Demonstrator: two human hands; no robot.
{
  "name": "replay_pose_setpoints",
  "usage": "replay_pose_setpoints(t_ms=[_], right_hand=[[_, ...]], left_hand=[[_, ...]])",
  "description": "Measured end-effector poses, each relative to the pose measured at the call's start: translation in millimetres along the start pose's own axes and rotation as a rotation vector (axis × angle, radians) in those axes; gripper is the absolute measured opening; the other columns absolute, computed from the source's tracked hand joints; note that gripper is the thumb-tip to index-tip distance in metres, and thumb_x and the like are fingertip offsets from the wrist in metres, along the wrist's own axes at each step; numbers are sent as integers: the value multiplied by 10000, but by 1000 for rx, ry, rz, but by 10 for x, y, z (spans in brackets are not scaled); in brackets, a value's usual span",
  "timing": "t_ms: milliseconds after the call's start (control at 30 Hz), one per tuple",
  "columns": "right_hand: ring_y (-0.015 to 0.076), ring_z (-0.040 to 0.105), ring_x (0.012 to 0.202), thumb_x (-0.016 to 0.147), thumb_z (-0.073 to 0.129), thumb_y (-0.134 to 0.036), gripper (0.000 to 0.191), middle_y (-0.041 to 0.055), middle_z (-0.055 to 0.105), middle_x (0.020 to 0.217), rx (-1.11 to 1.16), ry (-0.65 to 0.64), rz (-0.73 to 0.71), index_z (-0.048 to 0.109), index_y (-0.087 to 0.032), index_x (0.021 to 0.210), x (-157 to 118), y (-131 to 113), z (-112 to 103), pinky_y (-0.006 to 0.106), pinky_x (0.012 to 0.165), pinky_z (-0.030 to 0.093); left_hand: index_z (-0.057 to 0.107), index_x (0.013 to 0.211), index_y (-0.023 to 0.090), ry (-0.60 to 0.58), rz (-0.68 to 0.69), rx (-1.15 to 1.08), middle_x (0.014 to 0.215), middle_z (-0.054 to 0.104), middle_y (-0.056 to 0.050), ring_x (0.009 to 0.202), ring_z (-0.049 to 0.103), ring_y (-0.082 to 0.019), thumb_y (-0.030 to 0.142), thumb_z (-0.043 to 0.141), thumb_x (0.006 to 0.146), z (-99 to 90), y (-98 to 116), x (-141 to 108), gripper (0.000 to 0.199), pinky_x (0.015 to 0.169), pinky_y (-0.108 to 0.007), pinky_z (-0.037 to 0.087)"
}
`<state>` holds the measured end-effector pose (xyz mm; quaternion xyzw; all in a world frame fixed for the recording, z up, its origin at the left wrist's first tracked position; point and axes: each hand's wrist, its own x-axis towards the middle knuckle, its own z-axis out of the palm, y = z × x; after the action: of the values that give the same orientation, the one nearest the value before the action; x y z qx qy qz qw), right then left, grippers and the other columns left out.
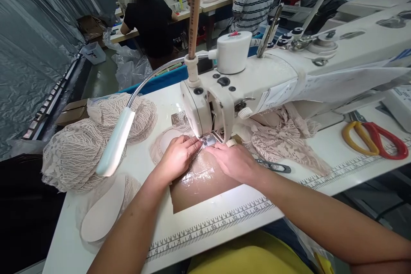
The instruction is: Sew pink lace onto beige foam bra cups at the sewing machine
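Note:
Below the head of a white sewing machine [201,107], both hands are close to the presser foot [209,140]. My left hand [178,156] presses its closed fingers on a beige lace cup [157,145], whose padded part shows left of the hand. On the foot's other side, my right hand [233,160] keeps its fingers together, tips beside the foot; whatever lies under them is hidden. Brown sheeting under shiny clear tape [199,192] covers the table between the wrists. Thread snips [274,166] lie just right of my right hand.
Stacks of lace cups [75,154] and a loose cup [104,214] lie at left, beneath a bendy lamp [117,141]. Lace pieces [282,137] and red-and-yellow-handled scissors [374,139] are at right. A ruler strip [208,227] runs along the front edge. Two people sit or stand beyond.

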<state>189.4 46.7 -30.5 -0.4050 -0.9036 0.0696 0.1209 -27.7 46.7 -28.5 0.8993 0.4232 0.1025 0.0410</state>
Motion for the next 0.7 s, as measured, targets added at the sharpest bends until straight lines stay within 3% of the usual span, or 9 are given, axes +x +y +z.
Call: replay_pose_setpoints(t_ms=[233, 367, 533, 700], right_hand=[[172, 556, 753, 862, 442, -137, 347, 45, 674, 918, -11, -2, 7, 650, -211, 1129, 3, 3, 5, 288, 626, 358], [175, 577, 770, 893, 408, -156, 335, 45, 681, 898, 31, 28, 26, 655, -202, 1114, -7, 30, 28, 284, 662, 386], [169, 579, 720, 906, 380, -170, 342, 60, 681, 920, 52, 51, 54, 662, -188, 1101, -17, 75, 59, 281, 621, 385], [166, 573, 695, 903, 370, -155, 348, 66, 674, 892, 44, 36, 55, 665, -182, 1086, -3, 80, 51, 281, 588, 363]], left_hand=[[555, 1253, 203, -8, -49, 91, 1226, 603, -115, 1022, 532, -259, 153, 441, 882, -48, 60, 0, 391, 870, -431, 437], [560, 1223, 150, -45, -172, 188, 1204, 592, -150, 1069, 525, -302, 188, 461, 867, -159, 148, -40, 372, 863, -460, 447], [630, 1054, 154, -144, -300, 129, 1081, 623, -123, 935, 590, -245, 228, 398, 914, -301, 303, -117, 280, 716, -342, 500], [626, 1015, 144, -165, -300, 73, 1005, 615, -109, 838, 600, -218, 202, 408, 902, -250, 408, -114, 252, 658, -315, 492]])
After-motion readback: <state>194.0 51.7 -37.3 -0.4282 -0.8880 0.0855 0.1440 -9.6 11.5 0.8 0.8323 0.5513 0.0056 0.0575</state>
